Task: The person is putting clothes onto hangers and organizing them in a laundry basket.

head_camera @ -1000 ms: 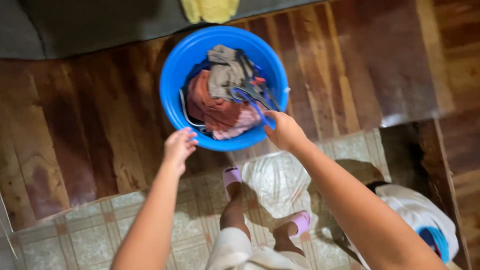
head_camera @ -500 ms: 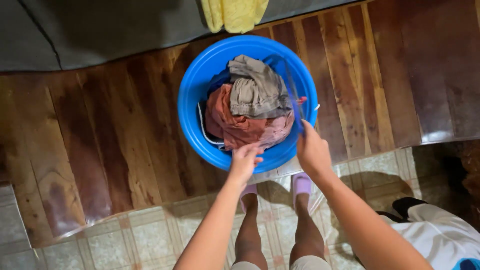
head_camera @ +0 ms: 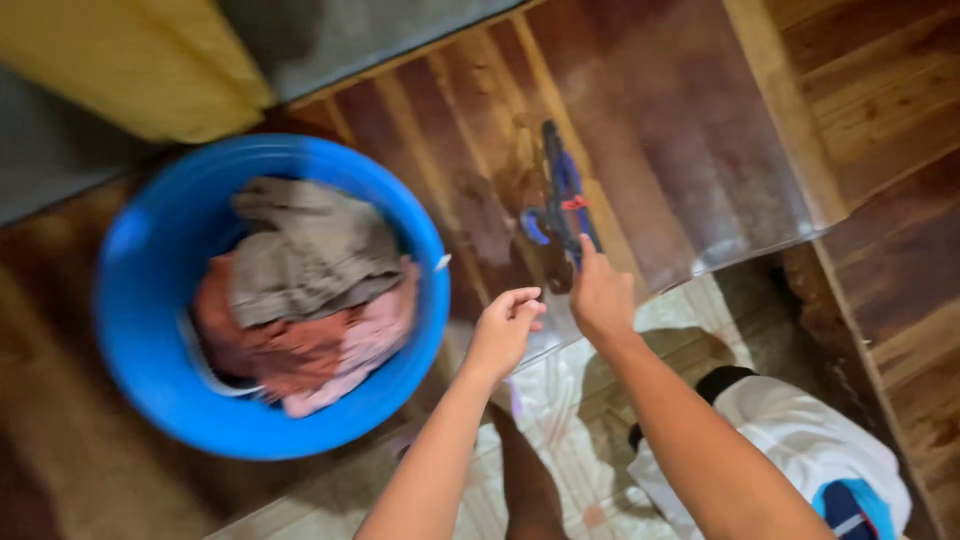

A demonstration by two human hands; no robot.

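My right hand (head_camera: 598, 295) grips a bundle of blue and dark clothes hangers (head_camera: 562, 203) and holds it up over the wooden floor, to the right of a blue plastic basin (head_camera: 150, 380). The basin holds crumpled clothes: a grey-brown piece (head_camera: 310, 255) on top, reddish and pink ones (head_camera: 320, 355) beneath. My left hand (head_camera: 503, 330) hovers just left of the right hand, fingers loosely curled, holding nothing. It is near the basin's right rim without touching it.
A yellow cloth (head_camera: 130, 70) hangs over a grey surface at the top left. A white and blue bag (head_camera: 800, 445) lies on the patterned tile floor at lower right. My legs stand below the hands. A wooden step edge runs along the right.
My right hand has lifted the hangers out of the basin and carried them right. My left hand left the basin's rim. The view swung right, so the basin now sits left.
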